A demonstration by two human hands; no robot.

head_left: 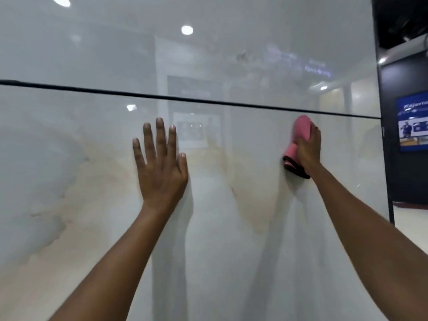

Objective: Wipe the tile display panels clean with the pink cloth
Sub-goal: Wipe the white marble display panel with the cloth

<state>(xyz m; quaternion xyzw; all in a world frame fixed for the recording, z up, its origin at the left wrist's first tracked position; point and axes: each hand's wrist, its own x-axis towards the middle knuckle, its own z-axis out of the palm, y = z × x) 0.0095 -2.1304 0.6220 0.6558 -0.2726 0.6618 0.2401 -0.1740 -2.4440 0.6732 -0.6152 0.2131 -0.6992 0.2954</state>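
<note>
The wiping looks to be in full swing on the lower tile panel [97,205]. The right hand [309,147] has its fingers curled round the bunched pink cloth [301,135] and holds it against the panel's face, just below the dark joint line [185,98] that parts it from the upper tile panel [115,47]. Well off to that hand's left, the left hand [159,163] lies flat on the same panel, fingers spread and straight, seemingly as a brace.

Next, I'd judge, the cloth needs firm, even strokes across the stretch between the two hands. The panels are smooth, glossy slabs, pale grey with soft beige veining, and they mirror the ceiling lights. The cloth is soft, rolled thick, with a dark edge trim hanging under the right hand.
</note>
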